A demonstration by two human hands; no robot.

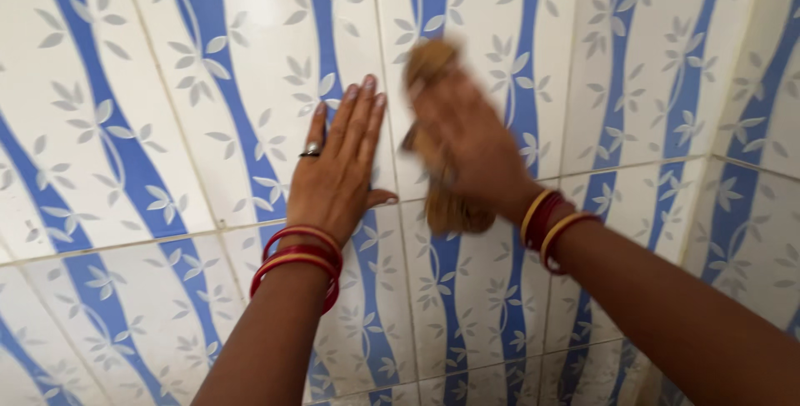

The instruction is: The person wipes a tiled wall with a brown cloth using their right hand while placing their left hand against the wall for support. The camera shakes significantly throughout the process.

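My left hand lies flat against a tiled wall, fingers together and pointing up, with a ring on one finger and red and gold bangles at the wrist. My right hand, blurred with motion, presses a brown cloth against the same wall just to the right of the left hand. The cloth shows above the fingers and hangs below the palm. Red and gold bangles sit on the right wrist too.
The wall is covered in white tiles with wavy blue stripes and grey leaf sprigs. A corner where a second tiled wall meets it runs down the right side.
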